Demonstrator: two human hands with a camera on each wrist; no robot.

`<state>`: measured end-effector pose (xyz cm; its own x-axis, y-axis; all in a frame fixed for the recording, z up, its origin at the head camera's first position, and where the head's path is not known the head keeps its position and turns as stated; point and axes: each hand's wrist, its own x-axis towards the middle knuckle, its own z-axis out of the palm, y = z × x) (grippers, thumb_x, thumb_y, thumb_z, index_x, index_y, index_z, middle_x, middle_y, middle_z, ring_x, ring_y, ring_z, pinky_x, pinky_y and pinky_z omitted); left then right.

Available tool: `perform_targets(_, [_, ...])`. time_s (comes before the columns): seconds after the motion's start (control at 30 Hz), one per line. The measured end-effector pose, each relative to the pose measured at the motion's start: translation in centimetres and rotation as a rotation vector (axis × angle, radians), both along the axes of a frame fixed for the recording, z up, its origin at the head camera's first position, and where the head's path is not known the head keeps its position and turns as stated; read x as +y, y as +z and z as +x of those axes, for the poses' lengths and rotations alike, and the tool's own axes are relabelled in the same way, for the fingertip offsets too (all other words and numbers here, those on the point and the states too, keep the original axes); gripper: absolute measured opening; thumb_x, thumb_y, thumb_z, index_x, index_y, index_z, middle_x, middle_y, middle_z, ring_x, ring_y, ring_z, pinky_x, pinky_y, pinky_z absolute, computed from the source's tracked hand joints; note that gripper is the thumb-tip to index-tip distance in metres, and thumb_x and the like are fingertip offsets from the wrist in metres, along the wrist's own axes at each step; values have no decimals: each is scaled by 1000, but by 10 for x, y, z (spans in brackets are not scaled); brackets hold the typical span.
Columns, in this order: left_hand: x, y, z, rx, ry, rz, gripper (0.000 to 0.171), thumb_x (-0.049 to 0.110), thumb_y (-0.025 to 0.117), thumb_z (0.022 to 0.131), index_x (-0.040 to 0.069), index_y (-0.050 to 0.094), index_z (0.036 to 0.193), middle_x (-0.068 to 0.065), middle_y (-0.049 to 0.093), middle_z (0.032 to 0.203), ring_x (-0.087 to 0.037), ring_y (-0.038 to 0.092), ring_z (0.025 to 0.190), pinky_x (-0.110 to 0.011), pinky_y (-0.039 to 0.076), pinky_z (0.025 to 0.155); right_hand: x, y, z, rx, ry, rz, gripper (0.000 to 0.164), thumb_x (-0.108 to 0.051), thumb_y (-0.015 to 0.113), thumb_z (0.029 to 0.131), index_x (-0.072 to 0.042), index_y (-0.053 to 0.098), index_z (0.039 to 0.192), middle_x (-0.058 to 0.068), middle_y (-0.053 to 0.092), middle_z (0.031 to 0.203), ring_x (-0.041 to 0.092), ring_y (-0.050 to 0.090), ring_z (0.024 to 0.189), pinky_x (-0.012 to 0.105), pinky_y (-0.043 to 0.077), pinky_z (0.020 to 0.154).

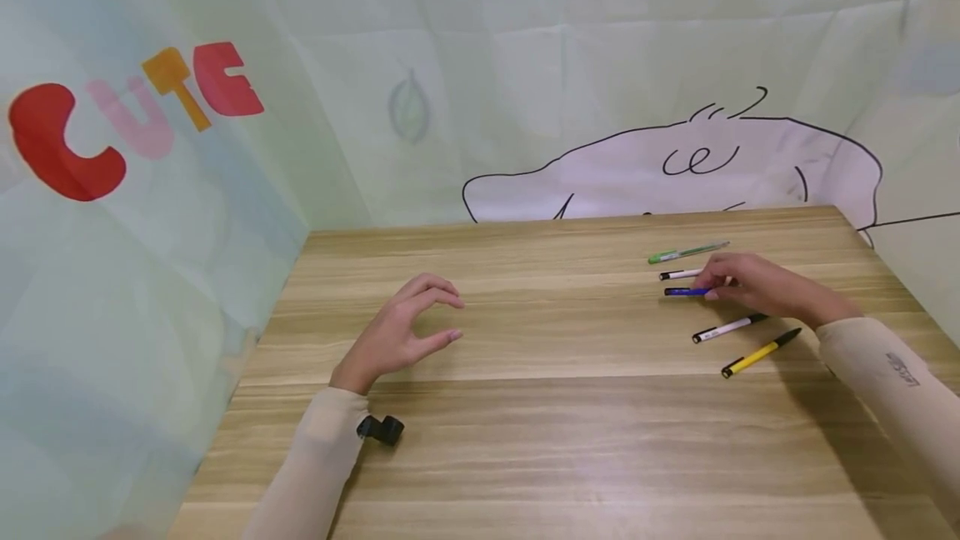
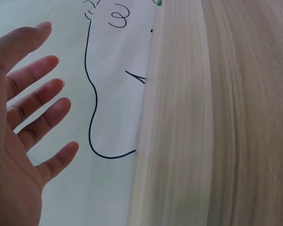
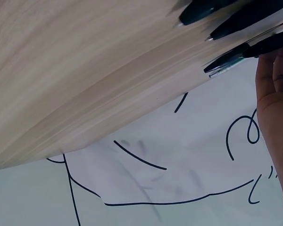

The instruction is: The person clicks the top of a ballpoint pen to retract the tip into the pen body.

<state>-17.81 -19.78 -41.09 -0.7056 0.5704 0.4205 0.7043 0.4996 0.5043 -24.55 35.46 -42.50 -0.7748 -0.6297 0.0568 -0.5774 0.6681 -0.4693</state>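
Note:
On the right side of the table my right hand pinches a blue pen between thumb and fingers. The rest of that pen is hidden behind the hand. A white pen with a black end lies just beyond it, partly covered by the fingers. Farther back is a green pen. Nearer to me lie another white pen and a yellow pen, both with black grips. My left hand hovers over the left half of the table, fingers loosely bent and apart, holding nothing.
The wood-grain table meets a printed cloth backdrop along its far and left edges. A black device is strapped to my left wrist. Both forearms are in light sleeves.

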Motion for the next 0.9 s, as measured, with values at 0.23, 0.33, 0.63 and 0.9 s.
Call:
perform_targets(0.23, [1, 1, -2, 12, -3, -4, 34, 23, 81, 88, 14, 69, 119, 1, 58, 128, -17, 54, 123, -38, 46, 107, -7, 7, 6, 74, -35, -19, 23, 3, 75, 87, -16, 75, 99, -11, 67, 98, 4, 60, 89, 26, 55, 75])
perform_targets(0.33, [3, 2, -3, 20, -12, 5, 34, 23, 81, 88, 12, 69, 118, 1, 58, 128, -18, 54, 123, -39, 46, 107, -10, 11, 9, 71, -68, -8, 24, 5, 75, 87, -13, 74, 103, -8, 67, 98, 5, 60, 88, 26, 56, 76])
perform_targets(0.63, [14, 5, -11, 49, -46, 41, 35, 22, 81, 88, 15, 68, 119, 1, 58, 127, -17, 54, 122, -38, 45, 107, -27, 21, 19, 94, -144, -70, 14, -4, 72, 94, -7, 72, 107, 1, 69, 95, 8, 60, 84, 25, 56, 73])
perform_targets(0.9, [29, 10, -20, 67, -72, 69, 41, 20, 81, 88, 13, 65, 125, 1, 61, 127, -17, 56, 120, -37, 47, 106, -50, 29, 22, 82, -136, -203, 9, -7, 70, 95, -8, 70, 104, 0, 71, 95, 8, 63, 86, 24, 54, 66])
